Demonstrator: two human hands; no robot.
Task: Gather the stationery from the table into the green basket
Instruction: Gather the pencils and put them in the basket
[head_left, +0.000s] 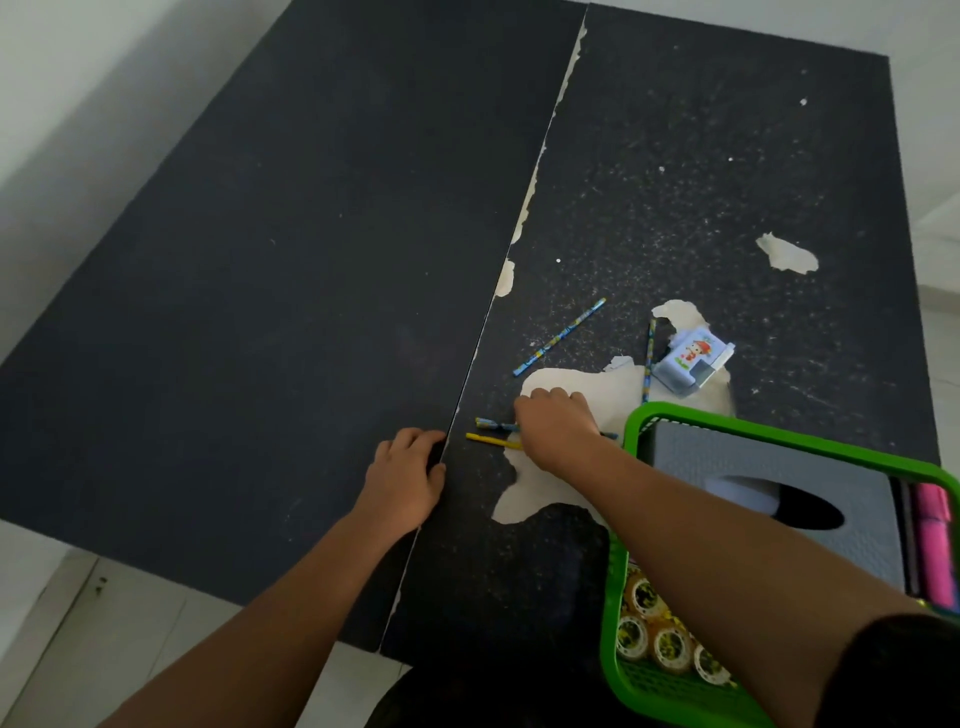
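Observation:
My right hand (558, 428) lies knuckles-up over two pencils on the table, a blue patterned pencil (496, 425) and a yellow pencil (491, 441); its curled fingers cover their middles, and whether they grip is hidden. Another blue pencil (560, 336) lies farther back, and a third blue one (648, 361) lies beside a small white box with a cartoon figure (693, 361). The green basket (631, 431) stands at the near right, holding a grey box (769, 478), tape rolls (654, 629) and pink items (935, 540). My left hand (408, 478) rests on the table seam, fingers loosely curled.
The black table (260, 286) is two panels joined by a seam (519, 228), with peeled pale patches (789, 254) on the right panel. White floor shows past the left, near and right edges.

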